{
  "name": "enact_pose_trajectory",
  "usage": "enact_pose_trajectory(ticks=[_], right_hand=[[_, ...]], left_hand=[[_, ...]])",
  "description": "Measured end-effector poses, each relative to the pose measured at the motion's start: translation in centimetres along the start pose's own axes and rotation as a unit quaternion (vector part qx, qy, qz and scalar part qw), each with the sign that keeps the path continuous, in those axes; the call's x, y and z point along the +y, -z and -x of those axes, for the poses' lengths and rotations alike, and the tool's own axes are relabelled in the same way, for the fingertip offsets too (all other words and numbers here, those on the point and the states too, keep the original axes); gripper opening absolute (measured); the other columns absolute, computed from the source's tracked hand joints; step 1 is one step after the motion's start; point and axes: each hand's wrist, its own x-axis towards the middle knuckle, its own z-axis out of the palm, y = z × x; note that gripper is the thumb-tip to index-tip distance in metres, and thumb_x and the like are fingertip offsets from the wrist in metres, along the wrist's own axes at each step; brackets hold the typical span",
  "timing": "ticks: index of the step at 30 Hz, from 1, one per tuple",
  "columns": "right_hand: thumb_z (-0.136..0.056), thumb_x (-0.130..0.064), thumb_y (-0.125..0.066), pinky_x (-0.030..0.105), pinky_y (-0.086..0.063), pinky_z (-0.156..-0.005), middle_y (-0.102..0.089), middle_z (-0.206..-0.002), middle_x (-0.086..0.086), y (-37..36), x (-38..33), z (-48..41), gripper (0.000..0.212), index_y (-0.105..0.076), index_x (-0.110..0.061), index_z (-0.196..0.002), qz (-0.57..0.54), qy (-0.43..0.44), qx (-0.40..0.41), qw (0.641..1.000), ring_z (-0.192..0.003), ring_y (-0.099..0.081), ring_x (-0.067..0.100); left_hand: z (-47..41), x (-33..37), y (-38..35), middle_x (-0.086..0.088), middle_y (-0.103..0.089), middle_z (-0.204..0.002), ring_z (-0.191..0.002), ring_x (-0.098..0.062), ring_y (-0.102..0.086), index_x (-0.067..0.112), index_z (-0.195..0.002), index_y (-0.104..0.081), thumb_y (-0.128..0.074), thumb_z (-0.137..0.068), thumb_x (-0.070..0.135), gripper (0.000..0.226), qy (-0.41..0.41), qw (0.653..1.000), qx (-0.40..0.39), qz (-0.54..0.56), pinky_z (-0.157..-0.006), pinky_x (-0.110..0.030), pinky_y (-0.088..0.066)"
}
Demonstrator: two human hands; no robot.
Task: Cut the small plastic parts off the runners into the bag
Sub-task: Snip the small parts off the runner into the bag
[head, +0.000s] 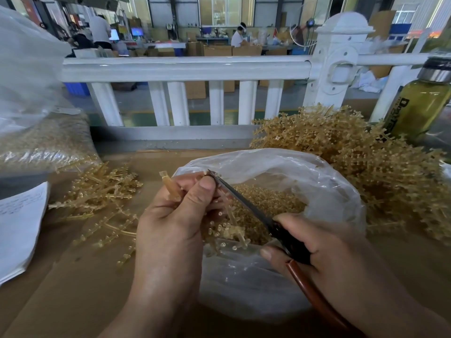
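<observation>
- The left hand pinches a runner by its stalk, thumb and fingers curled round it, over the open bag.
- The right hand grips the scissors by the handles, and the blade tip reaches the left thumb.
- Cut small parts lie in the bag beneath both hands.
- A heap of runners lies beyond the right hand.
- Scattered runners lie left of the left hand.
</observation>
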Motion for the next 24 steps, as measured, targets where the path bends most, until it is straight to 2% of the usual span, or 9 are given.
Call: enact_pose_trajectory(ticks=[6, 9, 12, 17, 21, 24], right_hand=[[-0.082, -0.063, -0.05, 0.005, -0.039, -0.06, -0.043, -0.057, -0.023, -0.36, -0.46, 0.06, 0.029, -0.057, -0.034, -0.086, 0.007, -0.001, -0.002, 1.0, -0.074, -0.055, -0.007], [-0.083, -0.06, -0.052, 0.007, -0.04, -0.061, -0.046, -0.058, -0.021, -0.32, -0.66, 0.14, 0.028, -0.059, -0.033, -0.086, 0.005, -0.007, -0.012, 1.0, -0.077, -0.056, -0.002], [-0.082, -0.06, -0.052, 0.011, -0.041, -0.06, -0.048, -0.059, -0.018, -0.18, -0.72, 0.01, 0.03, -0.061, -0.031, -0.086, 0.016, -0.007, -0.017, 1.0, -0.07, -0.056, 0.003], [-0.082, -0.06, -0.053, 0.011, -0.041, -0.06, -0.045, -0.057, -0.02, -0.04, -0.77, -0.1, 0.023, -0.05, -0.037, -0.08, 0.013, -0.014, -0.027, 0.999, -0.064, -0.053, -0.001], [-0.082, -0.061, -0.051, 0.009, -0.042, -0.062, -0.049, -0.059, -0.019, -0.05, -0.81, -0.06, 0.03, -0.059, -0.033, -0.086, 0.003, -0.019, -0.034, 0.999, -0.08, -0.056, -0.002], [-0.082, -0.062, -0.05, 0.01, -0.042, -0.062, -0.049, -0.059, -0.018, -0.13, -0.75, -0.07, 0.029, -0.055, -0.033, -0.083, 0.003, -0.021, -0.034, 0.999, -0.082, -0.057, -0.001]], left_hand=[[-0.08, -0.25, -0.01, -0.003, -0.073, -0.073, -0.067, -0.012, -0.069, 0.027, -0.069, -0.074, -0.073, -0.074, 0.032, 0.007, -0.01, 1.0, 0.02, 0.0, -0.062, -0.018, -0.054], [-0.15, -0.24, 0.0, -0.004, -0.074, -0.074, -0.068, -0.012, -0.071, 0.027, -0.069, -0.074, -0.073, -0.076, 0.029, 0.008, -0.01, 1.0, 0.021, -0.005, -0.063, -0.016, -0.054], [-0.21, -0.16, -0.01, -0.006, -0.075, -0.073, -0.066, -0.012, -0.071, 0.026, -0.069, -0.075, -0.071, -0.079, 0.026, 0.011, -0.009, 1.0, 0.024, -0.017, -0.062, -0.016, -0.054], [-0.25, -0.14, -0.1, -0.006, -0.074, -0.072, -0.064, -0.012, -0.071, 0.024, -0.071, -0.075, -0.072, -0.076, 0.027, 0.007, -0.008, 0.999, 0.029, -0.019, -0.061, -0.015, -0.054], [-0.27, -0.21, -0.14, -0.004, -0.073, -0.072, -0.064, -0.011, -0.07, 0.023, -0.077, -0.072, -0.071, -0.078, 0.021, 0.003, -0.011, 1.0, 0.021, -0.006, -0.06, -0.017, -0.054], [-0.32, -0.18, -0.15, -0.003, -0.073, -0.071, -0.064, -0.011, -0.07, 0.029, -0.075, -0.074, -0.07, -0.079, 0.022, 0.009, -0.014, 1.0, 0.024, -0.015, -0.059, -0.017, -0.054]])
